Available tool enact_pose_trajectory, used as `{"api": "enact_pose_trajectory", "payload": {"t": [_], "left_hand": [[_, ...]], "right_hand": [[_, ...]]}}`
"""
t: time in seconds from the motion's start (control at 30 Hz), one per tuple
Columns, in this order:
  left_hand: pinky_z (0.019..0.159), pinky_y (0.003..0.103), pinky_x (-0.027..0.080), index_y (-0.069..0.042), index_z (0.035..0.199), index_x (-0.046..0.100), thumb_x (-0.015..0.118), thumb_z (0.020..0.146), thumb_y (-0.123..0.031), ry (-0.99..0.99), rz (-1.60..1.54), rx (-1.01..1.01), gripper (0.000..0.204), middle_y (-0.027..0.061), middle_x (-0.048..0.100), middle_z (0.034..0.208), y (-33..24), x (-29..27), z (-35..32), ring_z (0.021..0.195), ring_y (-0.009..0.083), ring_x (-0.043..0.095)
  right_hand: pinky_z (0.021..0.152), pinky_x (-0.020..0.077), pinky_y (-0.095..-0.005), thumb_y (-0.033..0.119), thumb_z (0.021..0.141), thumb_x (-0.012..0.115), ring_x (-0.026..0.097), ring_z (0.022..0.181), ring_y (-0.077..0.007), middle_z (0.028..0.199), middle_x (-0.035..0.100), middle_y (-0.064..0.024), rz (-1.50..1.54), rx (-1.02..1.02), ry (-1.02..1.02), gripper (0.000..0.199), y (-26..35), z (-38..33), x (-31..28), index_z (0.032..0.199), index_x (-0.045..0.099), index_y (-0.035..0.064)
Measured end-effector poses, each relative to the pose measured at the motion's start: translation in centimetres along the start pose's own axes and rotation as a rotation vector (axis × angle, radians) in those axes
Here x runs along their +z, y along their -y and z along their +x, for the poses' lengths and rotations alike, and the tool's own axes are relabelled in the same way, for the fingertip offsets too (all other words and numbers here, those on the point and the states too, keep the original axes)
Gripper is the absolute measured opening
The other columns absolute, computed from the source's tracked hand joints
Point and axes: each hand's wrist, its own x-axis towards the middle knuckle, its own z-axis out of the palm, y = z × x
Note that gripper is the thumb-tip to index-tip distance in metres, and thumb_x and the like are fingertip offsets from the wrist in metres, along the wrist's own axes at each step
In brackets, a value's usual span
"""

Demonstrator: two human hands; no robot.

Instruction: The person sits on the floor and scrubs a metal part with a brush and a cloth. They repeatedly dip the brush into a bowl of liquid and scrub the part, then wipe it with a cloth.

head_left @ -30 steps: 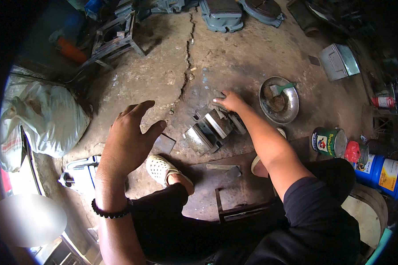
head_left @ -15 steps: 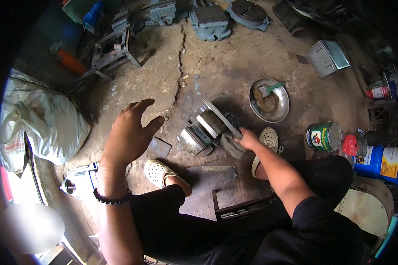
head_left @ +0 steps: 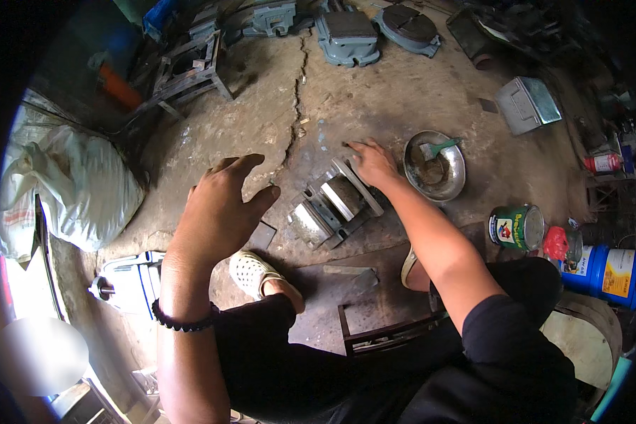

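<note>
My left hand [head_left: 226, 205] hangs in the air, thumb and fingers apart, with nothing in it. A black bead bracelet [head_left: 184, 316] circles that wrist. On the floor ahead of me sits a machined metal assembly that looks like part of a machine vise [head_left: 328, 201], with bright rounded surfaces and a flat upright plate [head_left: 357, 185] along its right side. Just beyond the plate's far end is my right hand [head_left: 376, 164], its fingers stretched out and low over the floor. Whether its fingertips touch anything I cannot tell.
A metal bowl [head_left: 461, 185] with a green-handled brush [head_left: 439, 147] stands right of my right hand. Paint can [head_left: 517, 226] and blue bucket [head_left: 592, 271] are farther right. Between my feet lies a hammer [head_left: 353, 272]. Grey vises [head_left: 348, 42] line the far side; white sacks [head_left: 92, 187] slump left.
My right hand has left the plate's near end and a grey cloth there, reaching forward past the far end. The cloth no longer shows. My left hand stays raised and open.
</note>
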Motion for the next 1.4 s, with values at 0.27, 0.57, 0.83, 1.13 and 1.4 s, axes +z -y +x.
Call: {"api": "enact_pose_trajectory", "payload": {"t": [0.27, 0.57, 0.83, 1.13, 1.4], "left_hand": [[0.105, 0.046, 0.046, -0.006, 0.134, 0.061, 0.067, 0.093, -0.031, 0.007, -0.017, 0.007, 0.048, 0.0221, 0.061, 0.133, 0.9, 0.1, 0.8, 0.124, 0.0378, 0.058], [0.102, 0.043, 0.047, -0.002, 0.131, 0.06, 0.068, 0.092, -0.029, -0.038, 0.009, 0.08, 0.048, 0.0246, 0.063, 0.128, 0.0, 0.1, 0.3, 0.119, 0.0391, 0.061], [0.1, 0.043, 0.048, -0.002, 0.132, 0.06, 0.068, 0.092, -0.031, -0.033, 0.055, 0.08, 0.05, 0.0243, 0.064, 0.128, 0.2, 0.5, -1.4, 0.117, 0.0396, 0.063], [0.099, 0.043, 0.049, -0.004, 0.133, 0.06, 0.068, 0.092, -0.032, -0.053, 0.075, 0.054, 0.05, 0.0247, 0.064, 0.127, -0.2, 0.0, -2.1, 0.115, 0.0397, 0.064], [0.1, 0.043, 0.048, -0.002, 0.132, 0.061, 0.068, 0.092, -0.032, -0.045, 0.059, 0.122, 0.05, 0.0259, 0.063, 0.128, -0.3, 0.0, -1.8, 0.118, 0.0405, 0.062]], "right_hand": [[0.105, 0.0465, -0.0422, 0.006, 0.09, 0.054, 0.057, 0.122, -0.036, 0.131, 0.057, -0.0158, -0.129, -0.091, 0.364, 0.046, 0.2, -2.0, 2.3, 0.135, 0.062, 0.0132], [0.1, 0.0495, -0.0441, 0.012, 0.085, 0.061, 0.061, 0.116, -0.0378, 0.128, 0.061, -0.0197, -0.036, 0.176, 0.309, 0.045, -2.5, -15.4, 2.7, 0.13, 0.063, 0.0098], [0.1, 0.0493, -0.0451, 0.014, 0.083, 0.058, 0.062, 0.118, -0.036, 0.123, 0.066, -0.0216, 0.073, 0.06, 0.625, 0.033, -1.0, -27.6, 7.2, 0.111, 0.071, 0.0026], [0.098, 0.0496, -0.0467, 0.025, 0.076, 0.063, 0.062, 0.116, -0.0358, 0.123, 0.067, -0.0184, -0.134, -0.116, 1.035, 0.052, -0.3, -27.4, 8.7, 0.127, 0.066, 0.017], [0.099, 0.0501, -0.0469, 0.019, 0.08, 0.063, 0.062, 0.119, -0.0365, 0.129, 0.063, -0.0231, -0.251, -0.054, 0.91, 0.06, -1.7, -30.4, 7.9, 0.138, 0.055, 0.0067]]}}
